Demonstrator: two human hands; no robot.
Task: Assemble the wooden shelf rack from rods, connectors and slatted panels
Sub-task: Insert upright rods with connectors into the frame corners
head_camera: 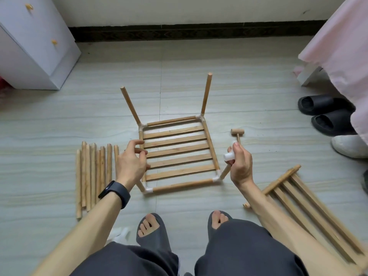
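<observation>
Two upright rods (206,94) rise from the slatted frame (177,154) at picture centre (a mallet (237,133) lies just right), the right hand (240,166) gripping a white connector (229,156), the left hand (132,162) loose-fingered and empty at the frame's left edge.

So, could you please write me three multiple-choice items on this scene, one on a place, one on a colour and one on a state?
1. Where is the mallet?
A. In the left hand
B. On the floor, right of the frame
C. On the cabinet

2. What colour is the connector in the right hand?
A. White
B. Black
C. Red

3. How is the spare panel?
A. Leaning on the wall
B. Fitted on the frame
C. Lying on the floor

Answers: 1 B, it lies on the tiles by the frame's right side; 2 A, the piece held in the fingers is white; 3 C, it lies flat to the person's right.
</observation>
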